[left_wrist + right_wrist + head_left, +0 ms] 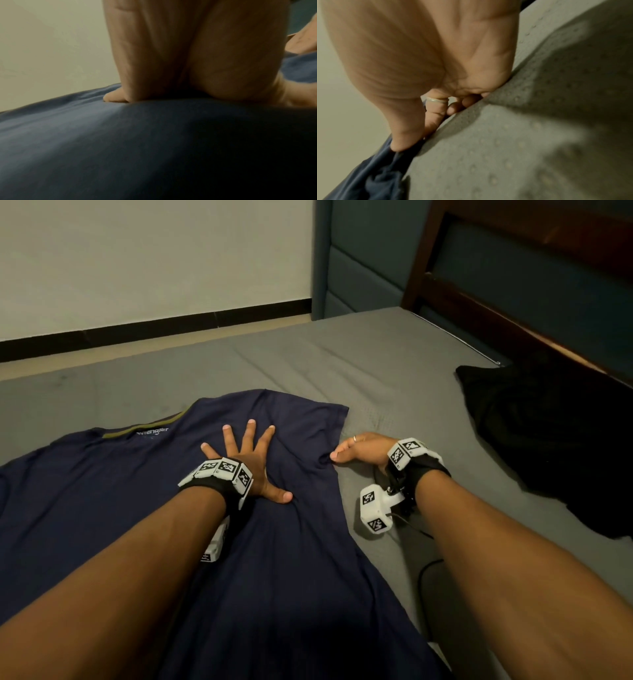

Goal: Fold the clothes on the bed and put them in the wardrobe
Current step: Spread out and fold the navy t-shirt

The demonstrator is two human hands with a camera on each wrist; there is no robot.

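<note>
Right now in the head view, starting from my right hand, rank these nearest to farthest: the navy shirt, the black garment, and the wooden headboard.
1. navy shirt: its edge is pinched by the right hand, on that hand's left.
2. black garment: heaped on the bed to the right.
3. wooden headboard: beyond the garment, at the far right.

Left hand (248, 470): palm down, fingers straight and spread wide, pressed flat.
Right hand (359, 451): resting on its side, fingers curled, thumb and fingertips pinching cloth; ring on one finger.
Forearms: both bare, stretched forward, a marker band at each wrist.
</note>
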